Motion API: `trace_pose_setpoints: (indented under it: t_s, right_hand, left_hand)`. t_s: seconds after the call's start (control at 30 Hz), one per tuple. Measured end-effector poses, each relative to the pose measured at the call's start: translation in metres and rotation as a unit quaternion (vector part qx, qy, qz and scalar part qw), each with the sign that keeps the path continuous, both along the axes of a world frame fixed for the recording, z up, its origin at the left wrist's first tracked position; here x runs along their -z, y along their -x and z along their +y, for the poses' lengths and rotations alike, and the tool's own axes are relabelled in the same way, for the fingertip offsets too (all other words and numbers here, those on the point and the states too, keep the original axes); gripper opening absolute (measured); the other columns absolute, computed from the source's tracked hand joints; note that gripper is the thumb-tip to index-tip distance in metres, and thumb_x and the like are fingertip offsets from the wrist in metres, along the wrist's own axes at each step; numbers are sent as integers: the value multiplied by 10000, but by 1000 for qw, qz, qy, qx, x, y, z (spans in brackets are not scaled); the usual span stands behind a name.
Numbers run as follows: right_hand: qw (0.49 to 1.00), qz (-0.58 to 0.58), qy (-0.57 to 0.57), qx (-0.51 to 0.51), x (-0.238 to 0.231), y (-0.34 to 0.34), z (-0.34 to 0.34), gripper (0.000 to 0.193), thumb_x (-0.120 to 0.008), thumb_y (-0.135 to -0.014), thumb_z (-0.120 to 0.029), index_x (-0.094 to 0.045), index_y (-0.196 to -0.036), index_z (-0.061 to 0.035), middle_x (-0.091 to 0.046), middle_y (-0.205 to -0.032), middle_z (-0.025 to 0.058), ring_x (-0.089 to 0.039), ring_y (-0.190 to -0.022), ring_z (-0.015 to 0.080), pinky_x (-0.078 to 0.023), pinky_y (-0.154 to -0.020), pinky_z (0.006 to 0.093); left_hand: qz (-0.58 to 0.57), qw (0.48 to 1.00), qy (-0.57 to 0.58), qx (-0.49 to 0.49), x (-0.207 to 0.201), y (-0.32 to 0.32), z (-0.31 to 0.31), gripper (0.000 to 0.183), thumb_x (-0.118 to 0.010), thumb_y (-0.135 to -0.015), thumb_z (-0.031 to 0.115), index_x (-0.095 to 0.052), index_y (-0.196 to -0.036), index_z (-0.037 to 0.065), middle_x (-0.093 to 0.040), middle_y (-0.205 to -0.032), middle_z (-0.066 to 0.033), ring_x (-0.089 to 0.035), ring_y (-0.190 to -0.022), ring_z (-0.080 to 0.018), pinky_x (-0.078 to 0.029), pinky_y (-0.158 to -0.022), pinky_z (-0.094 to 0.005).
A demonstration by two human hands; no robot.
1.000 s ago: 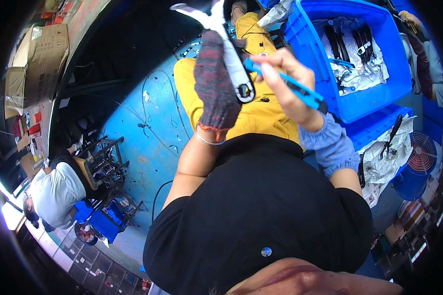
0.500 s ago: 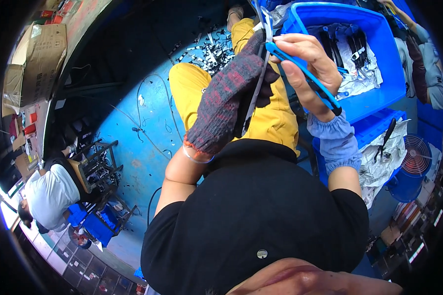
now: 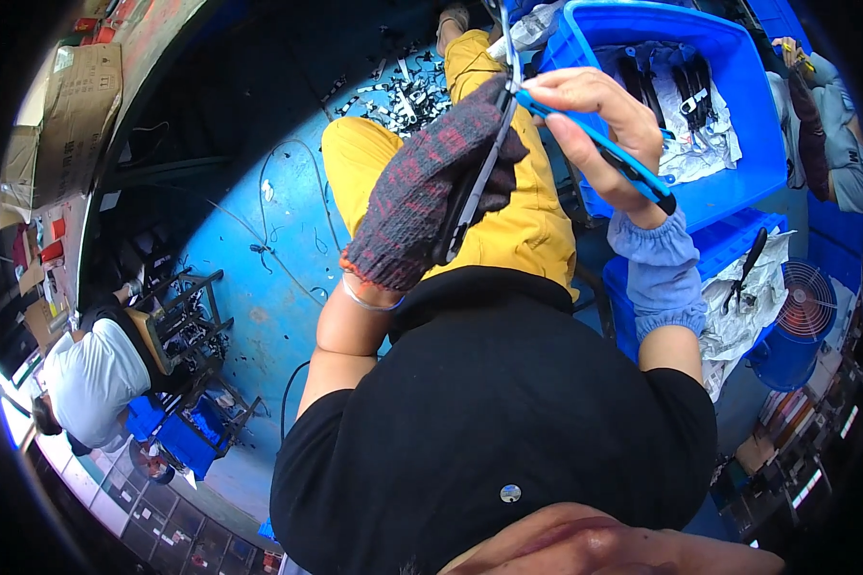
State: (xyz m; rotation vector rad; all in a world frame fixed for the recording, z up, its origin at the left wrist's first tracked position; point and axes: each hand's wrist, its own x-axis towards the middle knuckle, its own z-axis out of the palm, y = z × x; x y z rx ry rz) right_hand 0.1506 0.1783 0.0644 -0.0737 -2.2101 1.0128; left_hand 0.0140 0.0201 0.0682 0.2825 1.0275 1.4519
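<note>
My left hand [image 3: 431, 182], in a dark grey and red knitted glove, is closed around a long, thin black strip-like part with a pale edge [image 3: 487, 174]. This part slants upward over my lap, its far end near the top of the picture. In my bare right hand [image 3: 612, 120] is a slim blue and black utility knife [image 3: 616, 157]. The front end of the knife meets the strip's edge just above my gloved fingers; its blade is too small to make out. My thumb and fingers pinch the handle near the front.
A blue bin [image 3: 758, 144] at the far right holds black parts on paper. Below it, pliers [image 3: 746, 268] lie on paper over another blue bin. Offcuts [image 3: 408, 101] litter the blue floor ahead. A fan [image 3: 804, 302] stands right; co-workers sit left [image 3: 101, 369] and far right [image 3: 842, 139].
My gloved hand and the strip have shifted slightly left. The knife's front end has moved a little down and left with the strip. Both holds stay the same.
</note>
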Motion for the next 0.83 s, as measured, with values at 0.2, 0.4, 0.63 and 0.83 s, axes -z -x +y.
trace_pose_setpoints:
  t_s: [0.2,0.4,0.63,0.83]
  right_hand:
    - [981,28,140,130,20,22,-39,157,-656,-809,-31,-663,-959,15,-635,-860,119,-631,-794,227,-489,-719,294]
    - [994,9,93,58,26,6,-81,230,-676,-787,7,-626,-1011,-4,-649,-960,158,-649,-921,309,-518,-821,366]
    - [995,13,98,-35,26,-4,-88,339,-656,-796,75,-539,-1104,-4,-565,-1044,177,-597,-1082,383,-513,-853,378]
    - [985,48,32,-163,28,4,-72,422,-646,-782,127,-515,-1160,-8,-503,-963,135,-567,-1114,468,-521,-865,443]
  left_hand:
    - [262,941,-120,-177,26,-19,24,504,-516,-967,238,-398,-1421,56,-269,-1534,-79,-551,-1015,-131,-462,-822,-221]
    - [205,923,-146,-292,36,-8,22,520,-518,-962,222,-342,-1442,125,-583,-1155,-96,-581,-867,-152,-489,-771,-261]
    - [96,915,-56,-388,27,-3,24,486,-494,-968,362,-436,-1341,57,-595,-1124,-132,-607,-856,-191,-526,-719,-291]
    - [-69,954,-79,-280,26,7,11,413,-526,-958,341,-521,-1185,-4,-594,-977,-121,-586,-789,-195,-506,-663,-275]
